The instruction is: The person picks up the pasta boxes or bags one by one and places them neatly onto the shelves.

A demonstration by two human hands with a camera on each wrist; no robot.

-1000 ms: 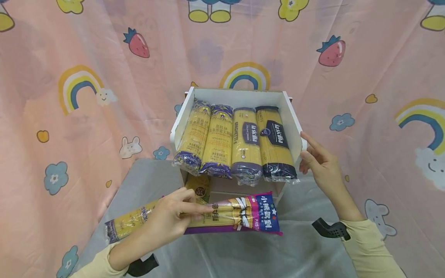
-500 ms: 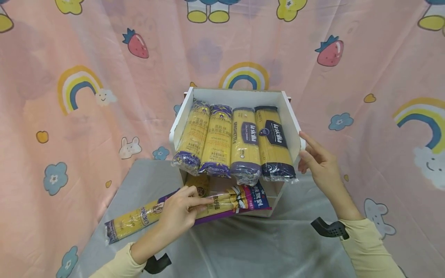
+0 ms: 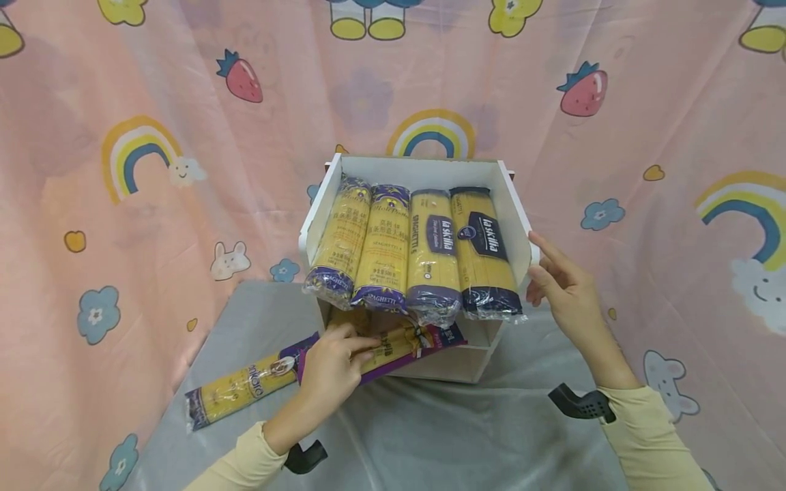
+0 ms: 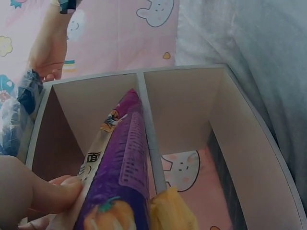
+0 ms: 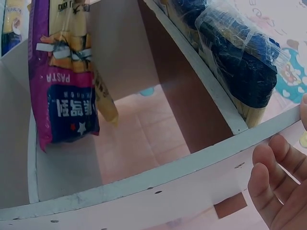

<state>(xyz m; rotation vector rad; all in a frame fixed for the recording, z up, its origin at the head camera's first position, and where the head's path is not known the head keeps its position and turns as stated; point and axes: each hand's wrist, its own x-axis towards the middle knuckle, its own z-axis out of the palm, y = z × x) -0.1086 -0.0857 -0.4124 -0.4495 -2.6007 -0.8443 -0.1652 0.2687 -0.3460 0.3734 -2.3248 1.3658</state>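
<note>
My left hand (image 3: 331, 361) grips a purple-edged pasta packet (image 3: 399, 344) from its near side, thumb and fingers on the wrapper. In the right wrist view this pasta packet (image 5: 62, 72) overlaps the lower compartment of a white shelf unit (image 5: 144, 179), its blue end toward the side panel. A yellow packet (image 5: 104, 96) shows behind it inside the unit. My right hand (image 3: 568, 293) touches the front edge of the unit's right side, index finger extended and thumb against the edge. The right wrist view shows its other fingers (image 5: 261, 179) loosely bent outside the panel.
Spaghetti packs lie side by side on the sloped top shelf, from a purple-ended pack (image 3: 340, 239) to a dark-labelled one (image 3: 485, 273). Another spaghetti pack (image 3: 239, 387) lies on the grey cloth (image 3: 417, 436) at left. An upright divider (image 4: 151, 134) splits the unit's lower part.
My left hand has moved the purple-edged pasta packet away from me, toward the lower shelf opening, uncovering more of the spaghetti pack on the cloth. The right hand stays at the side panel.
</note>
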